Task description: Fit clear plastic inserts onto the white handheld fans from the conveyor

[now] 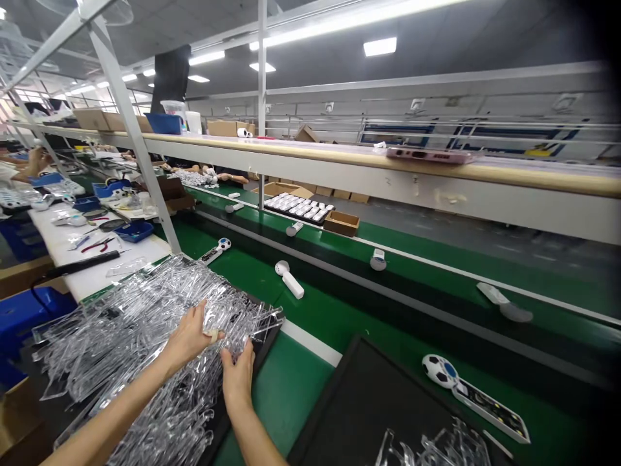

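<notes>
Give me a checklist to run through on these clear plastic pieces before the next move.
Left hand on the clear plastic pieces: ok.
Right hand on the same heap: ok.
Firm grip on a single piece: cannot tell, the fingers are among the pieces.
Pale tape on a left finger in place: ok.
Heap resting on the black tray: ok.
Football-patterned white device on the green conveyor belt lying apart from the second black tray: ok.

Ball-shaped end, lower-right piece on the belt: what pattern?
The ball-shaped end is white with black patches and a blue spot; best in the head view.
</notes>
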The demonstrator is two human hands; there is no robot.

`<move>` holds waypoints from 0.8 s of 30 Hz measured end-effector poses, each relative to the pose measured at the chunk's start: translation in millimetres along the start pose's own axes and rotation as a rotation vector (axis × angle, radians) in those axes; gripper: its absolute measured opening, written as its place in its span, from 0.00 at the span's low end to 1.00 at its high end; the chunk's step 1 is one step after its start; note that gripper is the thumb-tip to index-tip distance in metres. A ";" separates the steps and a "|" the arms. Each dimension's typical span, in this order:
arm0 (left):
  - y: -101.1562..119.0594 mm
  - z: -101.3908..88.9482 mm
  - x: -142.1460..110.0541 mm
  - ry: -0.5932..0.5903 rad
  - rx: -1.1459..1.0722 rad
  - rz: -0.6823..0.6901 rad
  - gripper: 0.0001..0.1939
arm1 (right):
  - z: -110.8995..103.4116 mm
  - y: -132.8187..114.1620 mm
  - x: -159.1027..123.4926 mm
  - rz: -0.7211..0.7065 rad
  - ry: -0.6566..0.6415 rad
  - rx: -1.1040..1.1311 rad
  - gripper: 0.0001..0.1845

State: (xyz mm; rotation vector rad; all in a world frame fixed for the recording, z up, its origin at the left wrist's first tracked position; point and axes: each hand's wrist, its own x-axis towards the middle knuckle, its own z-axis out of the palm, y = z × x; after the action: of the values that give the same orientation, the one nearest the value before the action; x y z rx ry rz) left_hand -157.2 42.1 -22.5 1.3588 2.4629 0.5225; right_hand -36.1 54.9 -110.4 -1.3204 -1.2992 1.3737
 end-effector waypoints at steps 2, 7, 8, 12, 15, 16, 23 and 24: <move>-3.2 5.9 -5.1 0.121 0.158 0.088 0.43 | -3.6 6.6 2.5 0.001 0.027 -0.042 0.28; -16.2 30.0 -23.7 0.251 0.400 0.598 0.31 | -6.8 20.7 2.5 0.019 0.050 -0.070 0.27; -18.1 33.5 -26.5 0.236 0.436 0.678 0.31 | -6.2 23.4 3.7 0.036 0.054 -0.061 0.28; -17.6 37.1 -35.4 0.168 0.536 0.894 0.34 | -6.0 29.5 15.2 0.091 0.077 -0.003 0.28; -12.9 35.4 -39.6 0.069 0.576 1.017 0.36 | -9.9 26.4 24.5 0.069 0.101 0.032 0.27; -11.4 35.0 -40.3 0.033 0.583 1.042 0.36 | -11.9 24.7 26.6 0.054 0.111 0.038 0.26; 4.3 31.8 -42.7 -0.171 0.534 1.140 0.31 | -19.7 26.4 38.2 0.075 0.165 0.082 0.24; 6.9 30.4 -41.8 -0.201 0.527 1.166 0.30 | -18.8 28.0 39.7 0.092 0.164 0.091 0.24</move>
State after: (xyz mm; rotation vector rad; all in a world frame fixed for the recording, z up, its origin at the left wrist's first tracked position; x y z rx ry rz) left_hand -117.9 15.2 -43.8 2.8343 1.4525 -0.1053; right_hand -19.7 92.4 -142.6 -1.4130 -1.0662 1.3406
